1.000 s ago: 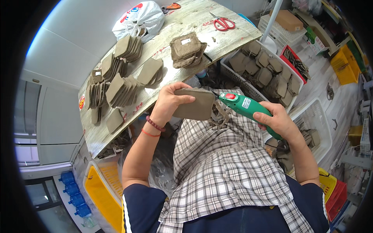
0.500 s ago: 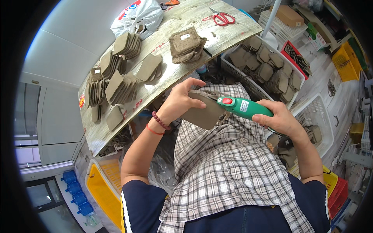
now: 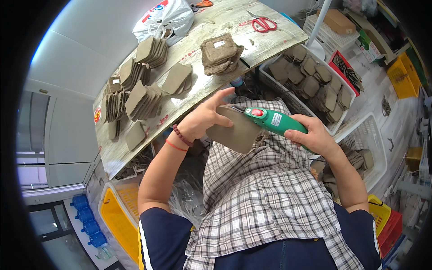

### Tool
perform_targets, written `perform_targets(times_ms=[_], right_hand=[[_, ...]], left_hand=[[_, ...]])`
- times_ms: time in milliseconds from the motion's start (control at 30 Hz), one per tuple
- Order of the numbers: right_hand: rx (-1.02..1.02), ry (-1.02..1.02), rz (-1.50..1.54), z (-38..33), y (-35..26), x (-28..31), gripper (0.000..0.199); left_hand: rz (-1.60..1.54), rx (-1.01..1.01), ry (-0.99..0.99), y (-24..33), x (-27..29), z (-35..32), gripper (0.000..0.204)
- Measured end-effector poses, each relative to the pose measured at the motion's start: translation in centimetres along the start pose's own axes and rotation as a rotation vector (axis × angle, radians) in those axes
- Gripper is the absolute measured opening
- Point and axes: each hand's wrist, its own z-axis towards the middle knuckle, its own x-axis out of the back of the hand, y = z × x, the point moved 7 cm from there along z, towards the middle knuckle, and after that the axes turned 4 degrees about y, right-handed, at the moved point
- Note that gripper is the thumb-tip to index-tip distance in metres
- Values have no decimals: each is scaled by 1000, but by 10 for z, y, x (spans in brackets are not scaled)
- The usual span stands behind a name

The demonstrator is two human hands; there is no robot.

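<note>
left hand [image 3: 204,119] clamped on brown sheet [image 3: 234,132], held over lap to steady its edge | right hand [image 3: 315,137] gripping green cutter [image 3: 276,122], tip at sheet edge | stacks on surface [image 3: 198,96]

Bright even light, sharp, fisheye-bent edges

A flat brown felt piece [image 3: 235,133] is held tilted, touching a green handheld electric cutter [image 3: 275,123].

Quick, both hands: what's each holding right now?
Left hand: closed on the brown cardboard piece.
Right hand: closed on the green power tool.
</note>
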Motion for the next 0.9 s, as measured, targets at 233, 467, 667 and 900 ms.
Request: perform_targets(times_ms=[233,467,667,900], right_hand=[[43,15,-14,1,1,-6,40],[17,-7,26,2,-3,-10,40],[34,-31,66,10,-6,-18,37],[30,163,187,5,8,-2,35]], left_hand=[[-68,-98,170,-7,21,-1,81],[1,-75,88,-6,5,-1,79],[111,-93,45,-11,-5,3,79],[-357,-368,696,-13,127,-2,46]])
